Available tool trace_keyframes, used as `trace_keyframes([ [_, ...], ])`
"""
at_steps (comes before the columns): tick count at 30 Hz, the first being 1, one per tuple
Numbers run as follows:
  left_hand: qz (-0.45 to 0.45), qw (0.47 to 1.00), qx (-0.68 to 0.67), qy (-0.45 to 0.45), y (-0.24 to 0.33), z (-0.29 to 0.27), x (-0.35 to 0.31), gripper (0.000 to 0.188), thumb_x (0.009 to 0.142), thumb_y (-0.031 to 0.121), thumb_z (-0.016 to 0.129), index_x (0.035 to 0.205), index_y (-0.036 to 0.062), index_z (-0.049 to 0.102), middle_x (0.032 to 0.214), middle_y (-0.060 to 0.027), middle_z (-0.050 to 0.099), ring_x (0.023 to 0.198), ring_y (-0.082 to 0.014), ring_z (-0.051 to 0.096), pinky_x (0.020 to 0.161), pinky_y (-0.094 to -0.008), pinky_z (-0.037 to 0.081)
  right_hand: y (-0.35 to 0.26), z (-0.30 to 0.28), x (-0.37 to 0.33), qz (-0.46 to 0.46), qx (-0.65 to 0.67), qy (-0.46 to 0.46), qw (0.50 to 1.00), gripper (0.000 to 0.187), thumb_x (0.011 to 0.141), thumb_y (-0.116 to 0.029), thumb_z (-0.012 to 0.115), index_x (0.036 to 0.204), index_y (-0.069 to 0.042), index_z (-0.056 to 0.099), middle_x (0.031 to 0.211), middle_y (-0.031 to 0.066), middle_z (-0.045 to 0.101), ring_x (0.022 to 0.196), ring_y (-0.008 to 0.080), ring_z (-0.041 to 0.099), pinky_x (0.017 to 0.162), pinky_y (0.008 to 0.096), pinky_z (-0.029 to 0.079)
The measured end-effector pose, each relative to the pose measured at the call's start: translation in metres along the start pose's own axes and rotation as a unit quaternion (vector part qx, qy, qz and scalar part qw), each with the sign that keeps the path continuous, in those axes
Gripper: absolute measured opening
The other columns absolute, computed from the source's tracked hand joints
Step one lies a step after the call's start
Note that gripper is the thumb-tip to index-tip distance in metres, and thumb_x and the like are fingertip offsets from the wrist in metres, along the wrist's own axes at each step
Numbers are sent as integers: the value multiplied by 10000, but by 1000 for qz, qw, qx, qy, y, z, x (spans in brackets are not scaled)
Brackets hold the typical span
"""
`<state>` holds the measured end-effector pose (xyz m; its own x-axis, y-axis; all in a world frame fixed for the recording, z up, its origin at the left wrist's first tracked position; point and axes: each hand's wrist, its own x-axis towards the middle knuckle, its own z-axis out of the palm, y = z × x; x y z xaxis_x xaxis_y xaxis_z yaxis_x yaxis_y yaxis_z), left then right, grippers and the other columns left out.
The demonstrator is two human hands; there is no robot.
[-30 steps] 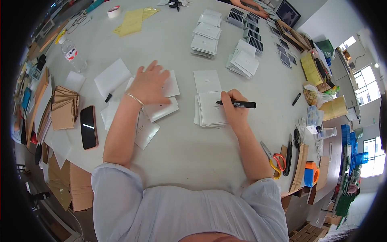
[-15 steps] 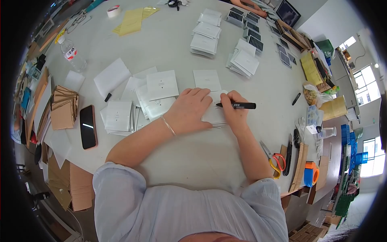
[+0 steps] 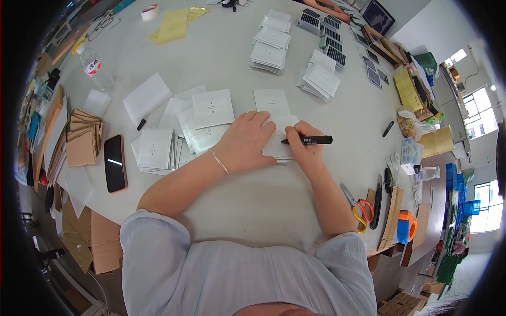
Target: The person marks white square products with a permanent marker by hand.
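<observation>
Beyond a stretch of pale grey tabletop [image 3: 237,205], the left hand [image 3: 245,139] lies flat, fingers partly spread, on a stack of thin white square packets [image 3: 278,147]; the right hand [image 3: 307,145], fingers closed round a black cylindrical marker [image 3: 319,140] with pale barrel lettering, holds its tip at the stack, contact uncertain. Farther left, loose white printed packets [image 3: 212,108] bear marks too small to read; tabletop separates them from a transparent plastic bottle [image 3: 95,68] with red-and-white label and taller white stacks [image 3: 268,55] ahead.
</observation>
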<state>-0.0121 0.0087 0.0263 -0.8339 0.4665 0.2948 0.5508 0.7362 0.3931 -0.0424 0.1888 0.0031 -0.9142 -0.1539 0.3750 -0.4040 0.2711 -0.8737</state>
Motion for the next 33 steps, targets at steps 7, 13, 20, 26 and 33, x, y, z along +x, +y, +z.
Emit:
trace_keyframes([
  [7,2,1000,3,6,-1,1,-1,586,599,331,750,1053,42,518,1200,-160,454,1127,-332,436,969,-414,354,4,2,0,-24,-28,25,999,236,776,-21,622,598,-18,466,504,13,443,472,66,367,435,251,315],
  [13,2,1000,2,21,-1,0,0,568,588,316,748,1030,44,519,1150,-145,477,1101,-329,442,951,-407,364,0,-5,1,40,34,10,999,234,799,-63,605,603,-31,481,552,-10,470,505,52,378,460,232,310],
  [20,-58,998,9,34,-44,-45,-1,522,579,294,735,983,54,510,1045,-122,519,1031,-317,461,903,-386,396,-5,-8,6,113,142,77,980,232,834,-124,605,642,-43,502,594,-26,492,540,36,386,486,217,316],
  [26,-209,964,133,-98,-72,-75,-9,554,569,362,725,1007,78,536,1018,-112,530,1020,-293,475,856,-428,402,4,0,6,43,38,24,998,219,822,-90,622,649,-23,504,562,-5,494,525,58,394,476,242,331],
  [33,-41,997,67,1,-26,-37,3,553,593,392,740,1016,77,572,1173,-101,510,1172,-270,426,934,-432,358,5,0,5,3,-24,23,999,220,804,-84,641,645,-22,502,554,19,521,511,75,422,477,255,354],
])
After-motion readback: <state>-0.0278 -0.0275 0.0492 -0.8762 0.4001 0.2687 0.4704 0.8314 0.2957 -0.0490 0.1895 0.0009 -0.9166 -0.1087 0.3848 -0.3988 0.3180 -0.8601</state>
